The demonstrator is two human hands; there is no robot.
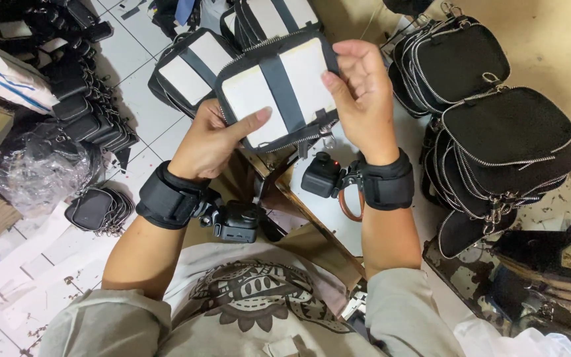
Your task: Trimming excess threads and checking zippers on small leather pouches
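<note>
We hold a black-and-white zippered pouch (pixel 277 89), left grip (pixel 211 142) and right grip (pixel 361 92) both closed on its sides.

I hold one black pouch (pixel 279 89) with white panels in my two hands, the left hand (pixel 209 142) and the right hand (pixel 365 92). Two more such pouches (pixel 190 69) lie beyond it. I wear two black wrist straps (pixel 166 197), each with one small camera (pixel 236 221). At the right edge of the worktable (pixel 312 205) two stacks of black zippered pouches (pixel 503 125) stand; I cannot count the pieces.
</note>
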